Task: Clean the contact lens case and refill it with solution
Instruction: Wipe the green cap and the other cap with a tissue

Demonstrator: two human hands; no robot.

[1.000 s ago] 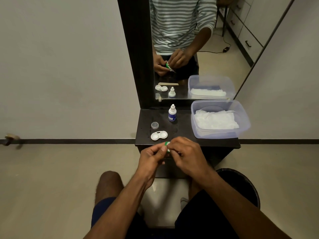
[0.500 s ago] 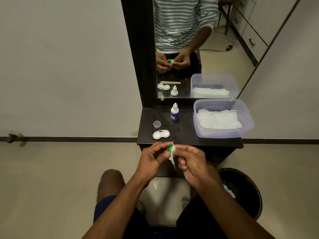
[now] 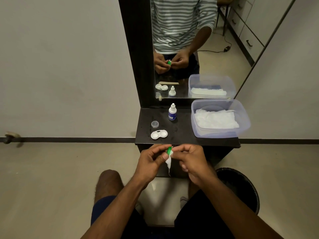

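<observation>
Tissue [image 3: 168, 161] now dangling below green cap [image 3: 169, 149] — bottle [image 3: 172, 112] label unreadable.

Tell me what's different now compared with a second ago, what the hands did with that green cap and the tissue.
A second ago both hands were bunched tight over the green cap. Now the left hand pinches the green cap with its edge exposed, the tissue hangs loose below it, and the right hand has drawn slightly apart. The lens case, solution bottle, small clear cap and tissue box lie as before.
</observation>
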